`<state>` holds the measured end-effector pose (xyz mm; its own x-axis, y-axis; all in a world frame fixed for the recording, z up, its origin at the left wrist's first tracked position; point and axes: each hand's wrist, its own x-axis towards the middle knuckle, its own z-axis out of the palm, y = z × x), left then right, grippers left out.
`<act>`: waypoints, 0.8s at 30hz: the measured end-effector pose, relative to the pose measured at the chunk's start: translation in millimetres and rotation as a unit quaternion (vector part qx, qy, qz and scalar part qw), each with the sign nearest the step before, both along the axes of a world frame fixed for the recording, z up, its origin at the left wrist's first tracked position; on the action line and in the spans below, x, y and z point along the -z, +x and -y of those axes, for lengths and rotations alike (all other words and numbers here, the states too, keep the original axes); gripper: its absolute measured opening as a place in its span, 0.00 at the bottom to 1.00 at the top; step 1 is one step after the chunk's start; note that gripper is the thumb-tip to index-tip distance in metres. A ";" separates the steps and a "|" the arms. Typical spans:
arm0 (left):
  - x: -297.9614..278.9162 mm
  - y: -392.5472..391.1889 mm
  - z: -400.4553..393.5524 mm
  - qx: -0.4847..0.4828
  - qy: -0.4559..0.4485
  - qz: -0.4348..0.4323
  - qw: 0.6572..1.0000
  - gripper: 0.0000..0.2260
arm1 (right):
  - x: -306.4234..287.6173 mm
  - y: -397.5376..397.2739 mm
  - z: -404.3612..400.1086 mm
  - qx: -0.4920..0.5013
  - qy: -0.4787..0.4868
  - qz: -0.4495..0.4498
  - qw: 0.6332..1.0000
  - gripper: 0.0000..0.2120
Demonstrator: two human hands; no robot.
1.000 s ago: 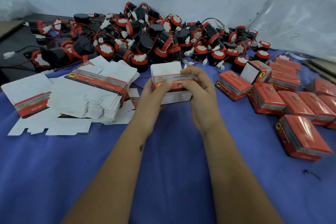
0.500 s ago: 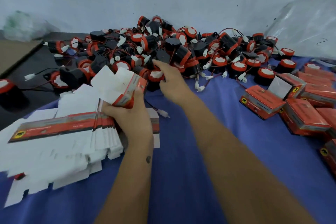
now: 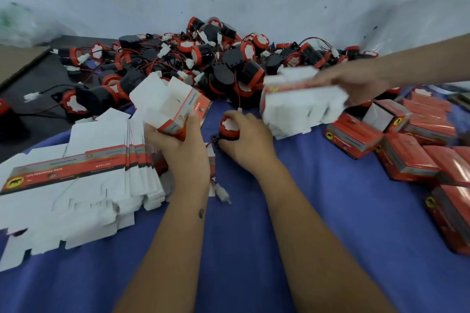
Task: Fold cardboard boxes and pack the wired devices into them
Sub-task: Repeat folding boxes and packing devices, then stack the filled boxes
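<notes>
From the head camera, the left hand (image 3: 183, 150) grips an opened cardboard box (image 3: 173, 107), white flaps up, held above the blue cloth (image 3: 241, 249). The right hand (image 3: 244, 140) curls around a red-and-black wired device (image 3: 229, 128) resting on the cloth, its white connector (image 3: 220, 192) lying between the forearms. A pile of devices (image 3: 203, 63) sits behind. Flat box blanks (image 3: 76, 180) are stacked at left; closed red boxes (image 3: 407, 157) lie at right. Another person's hand (image 3: 356, 81) holds a bundle of blanks (image 3: 300, 104), blurred.
</notes>
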<state>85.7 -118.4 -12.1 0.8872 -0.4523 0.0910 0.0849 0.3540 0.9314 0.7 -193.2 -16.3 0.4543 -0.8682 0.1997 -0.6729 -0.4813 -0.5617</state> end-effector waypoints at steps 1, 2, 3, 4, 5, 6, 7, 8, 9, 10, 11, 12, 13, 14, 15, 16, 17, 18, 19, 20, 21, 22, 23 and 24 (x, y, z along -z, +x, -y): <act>-2.5 -3.2 -1.0 0.014 -0.001 -0.007 1.000 0.24 | -0.1 -9.0 -6.7 -0.006 0.027 0.068 0.997 0.29; -5.4 -7.1 -1.9 0.028 -0.005 -0.026 0.999 0.22 | -0.5 -16.6 -13.6 -0.009 0.060 0.135 0.989 0.29; -8.6 -11.3 -3.1 0.044 -0.007 -0.047 0.998 0.20 | -0.3 -23.0 -20.0 -0.007 0.086 0.189 0.978 0.29; -11.3 -15.9 -4.4 0.061 -0.005 -0.063 0.996 0.21 | 0.2 -28.4 -26.1 0.000 0.099 0.224 0.969 0.27; -14.0 -20.3 -5.9 0.076 0.003 -0.068 0.995 0.22 | 0.6 -32.4 -31.8 0.009 0.102 0.243 0.965 0.26; -16.8 -24.1 -7.5 0.086 0.009 -0.065 0.994 0.23 | 1.0 -35.8 -37.2 0.015 0.102 0.259 0.960 0.24; -20.5 -27.1 -9.3 0.089 0.012 -0.059 0.994 0.22 | 0.9 -38.5 -41.5 0.021 0.103 0.281 0.954 0.22; -23.9 -29.2 -11.5 0.090 0.012 -0.054 0.994 0.22 | -0.2 -41.0 -45.3 0.027 0.108 0.313 0.943 0.20; -27.2 -30.5 -13.3 0.095 0.012 -0.052 0.994 0.22 | -2.5 -44.0 -48.4 0.035 0.111 0.350 0.930 0.19; -29.4 -30.8 -14.7 0.102 0.016 -0.047 0.993 0.22 | -5.2 -47.4 -49.7 0.044 0.106 0.382 0.917 0.17; -31.3 -30.4 -16.1 0.114 0.025 -0.038 0.992 0.22 | -8.0 -51.9 -49.6 0.053 0.093 0.404 0.909 0.18; -32.1 -28.9 -17.6 0.131 0.039 -0.028 0.990 0.21 | -10.0 -57.2 -48.4 0.058 0.083 0.417 0.903 0.19; -31.9 -26.3 -18.8 0.154 0.053 -0.023 0.986 0.20 | -11.2 -63.1 -46.6 0.060 0.080 0.425 0.900 0.21; -31.6 -23.3 -19.7 0.187 0.065 -0.033 0.980 0.19 | -11.8 -69.3 -44.7 0.059 0.086 0.426 0.899 0.24; -30.6 -20.1 -20.2 0.224 0.079 -0.057 0.970 0.20 | -12.3 -75.2 -43.1 0.058 0.095 0.419 0.901 0.25; -28.7 -17.9 -20.2 0.253 0.094 -0.077 0.960 0.22 | -12.2 -80.7 -40.8 0.058 0.102 0.407 0.906 0.26; -25.5 -16.9 -19.4 0.263 0.107 -0.082 0.955 0.23 | -12.0 -85.6 -38.1 0.060 0.108 0.392 0.912 0.26; -21.3 -16.7 -18.5 0.252 0.115 -0.067 0.959 0.23 | -11.8 -89.3 -35.8 0.062 0.116 0.379 0.916 0.25; -16.7 -17.3 -17.5 0.226 0.119 -0.042 0.966 0.22 | -11.9 -92.1 -34.2 0.061 0.131 0.369 0.918 0.24; -11.6 -18.5 -16.9 0.203 0.121 -0.015 0.972 0.21 | -12.6 -93.6 -33.9 0.051 0.153 0.365 0.917 0.22; -6.7 -20.1 -17.1 0.190 0.121 0.010 0.974 0.22 | -13.5 -94.6 -34.6 0.039 0.173 0.363 0.915 0.21; -1.6 -21.6 -18.1 0.188 0.122 0.038 0.974 0.24 | -13.8 -95.2 -35.0 0.028 0.180 0.354 0.917 0.19; 2.9 -22.9 -19.1 0.193 0.126 0.067 0.971 0.26 | -14.0 -95.1 -35.5 0.021 0.175 0.337 0.925 0.17; 7.1 -23.2 -19.7 0.194 0.131 0.097 0.967 0.27 | -13.3 -94.4 -35.6 0.019 0.162 0.312 0.936 0.14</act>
<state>62.5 -98.7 -19.3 0.6231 -0.7784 0.0763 -0.0211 0.0808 0.9965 -93.6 -157.6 -3.0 0.3053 -0.9419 0.1399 -0.1780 -0.2008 -0.9633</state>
